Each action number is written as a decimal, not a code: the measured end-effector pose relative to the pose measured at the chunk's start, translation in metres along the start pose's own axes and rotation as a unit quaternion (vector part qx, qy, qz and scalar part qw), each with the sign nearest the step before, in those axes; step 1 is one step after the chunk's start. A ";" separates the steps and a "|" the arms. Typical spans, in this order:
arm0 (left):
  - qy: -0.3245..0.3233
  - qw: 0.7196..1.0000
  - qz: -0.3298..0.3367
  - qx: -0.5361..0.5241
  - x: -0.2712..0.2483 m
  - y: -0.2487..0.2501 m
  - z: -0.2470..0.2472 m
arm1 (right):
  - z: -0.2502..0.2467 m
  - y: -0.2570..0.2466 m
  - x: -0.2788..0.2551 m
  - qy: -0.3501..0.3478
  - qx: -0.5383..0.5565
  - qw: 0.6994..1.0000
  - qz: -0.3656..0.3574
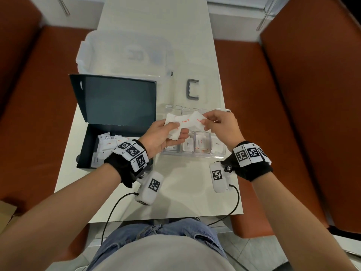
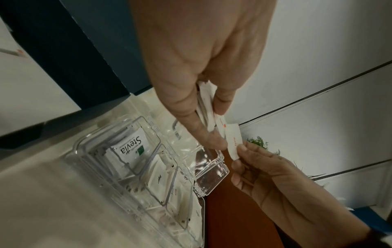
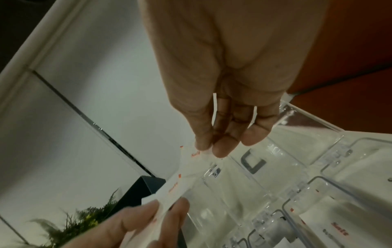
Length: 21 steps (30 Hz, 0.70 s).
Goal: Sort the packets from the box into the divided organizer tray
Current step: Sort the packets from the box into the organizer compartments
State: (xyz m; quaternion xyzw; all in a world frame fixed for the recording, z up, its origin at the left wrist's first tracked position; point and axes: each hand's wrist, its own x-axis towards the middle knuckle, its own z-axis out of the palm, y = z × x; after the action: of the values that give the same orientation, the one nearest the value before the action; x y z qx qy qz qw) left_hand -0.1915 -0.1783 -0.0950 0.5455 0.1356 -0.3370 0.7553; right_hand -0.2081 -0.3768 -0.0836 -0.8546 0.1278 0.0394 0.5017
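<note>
White surface (image 1: 181, 196), tray (image 1: 218, 156) near right, box (image 1: 86, 151) left with packets inside. Left hand (image 1: 162, 137) grips a salt packet stack (image 1: 181, 124) above tray; right hand (image 1: 220, 124) pinches the stack's right packet at its edge.

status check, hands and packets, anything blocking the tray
Left hand grips a fan of salt packets; right hand pinches its far end. Both above organizer tray. More packets in box. Nothing blocking.
</note>
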 end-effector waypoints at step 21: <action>-0.087 0.991 -0.004 0.104 -0.002 0.004 -0.001 | 0.006 -0.001 0.003 -0.059 -0.009 0.998 -0.018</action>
State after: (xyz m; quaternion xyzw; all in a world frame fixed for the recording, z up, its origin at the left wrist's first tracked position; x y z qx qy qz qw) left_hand -0.1900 -0.1758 -0.0915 0.5889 0.0358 -0.3985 0.7022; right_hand -0.2043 -0.3721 -0.0861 -0.8576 0.0821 0.0819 0.5010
